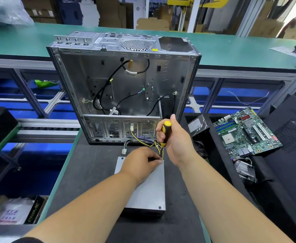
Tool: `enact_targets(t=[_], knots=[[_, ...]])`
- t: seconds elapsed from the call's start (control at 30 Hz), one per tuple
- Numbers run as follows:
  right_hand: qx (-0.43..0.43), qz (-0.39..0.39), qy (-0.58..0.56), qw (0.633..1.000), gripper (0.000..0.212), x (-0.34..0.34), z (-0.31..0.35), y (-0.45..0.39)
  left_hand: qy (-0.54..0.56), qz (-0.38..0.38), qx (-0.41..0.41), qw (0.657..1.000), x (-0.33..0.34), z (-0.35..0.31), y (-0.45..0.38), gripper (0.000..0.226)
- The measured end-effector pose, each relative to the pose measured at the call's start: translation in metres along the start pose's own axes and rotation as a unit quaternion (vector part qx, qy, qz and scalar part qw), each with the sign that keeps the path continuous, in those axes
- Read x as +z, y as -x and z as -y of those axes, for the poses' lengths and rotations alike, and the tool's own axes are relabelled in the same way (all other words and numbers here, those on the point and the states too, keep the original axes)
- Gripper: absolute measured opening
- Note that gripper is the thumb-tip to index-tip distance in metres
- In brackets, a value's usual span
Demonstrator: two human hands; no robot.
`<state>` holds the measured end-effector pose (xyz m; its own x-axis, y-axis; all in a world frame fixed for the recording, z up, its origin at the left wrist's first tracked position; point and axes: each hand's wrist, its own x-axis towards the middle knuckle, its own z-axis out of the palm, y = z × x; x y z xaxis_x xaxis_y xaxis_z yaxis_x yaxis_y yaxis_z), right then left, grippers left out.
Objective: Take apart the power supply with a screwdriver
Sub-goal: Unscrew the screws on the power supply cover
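A grey metal power supply [149, 192] lies flat on the dark mat in front of me. A bundle of yellow, black and purple wires [144, 142] leaves its far right corner. My left hand [141, 161] rests on the far end of the box, with its fingertips curled at that corner where the wires come out. My right hand [174, 139] grips a yellow and black screwdriver [165, 133], held nearly upright with its tip pointing down at the same corner. The tip itself is hidden among the wires. One screw [159, 207] shows at the near right corner of the lid.
An open, gutted computer case [124, 88] stands just behind the power supply. To the right lie a hard drive [197, 125], a green motherboard [245, 130], a heatsink [245, 170] and a black side panel [290, 137]. A conveyor track [47, 127] runs along the left.
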<state>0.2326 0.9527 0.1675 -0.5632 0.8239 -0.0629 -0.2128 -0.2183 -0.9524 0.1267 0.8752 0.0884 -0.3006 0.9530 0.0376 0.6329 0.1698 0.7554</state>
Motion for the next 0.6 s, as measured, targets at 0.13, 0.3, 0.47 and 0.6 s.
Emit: enact_targets(t=[0.13,0.3,0.47,0.6], knots=[[-0.020,0.022,0.012,0.999,0.041,0.001,-0.005,0.002,0.014,-0.003,-0.003,1.000,0.000,0.000,0.001,0.012],[-0.050,0.012,0.029,0.998,0.025,-0.006,-0.008,0.003,0.018,0.000,-0.004,1.000,0.000,0.001,0.000,0.012],[-0.020,0.009,0.022,1.000,0.027,-0.009,-0.003,0.002,0.013,-0.002,-0.004,1.000,0.001,0.002,0.000,0.008],[-0.010,-0.021,0.008,1.000,0.038,-0.010,-0.002,0.001,0.002,0.000,0.000,1.000,0.001,0.002,-0.001,0.013]])
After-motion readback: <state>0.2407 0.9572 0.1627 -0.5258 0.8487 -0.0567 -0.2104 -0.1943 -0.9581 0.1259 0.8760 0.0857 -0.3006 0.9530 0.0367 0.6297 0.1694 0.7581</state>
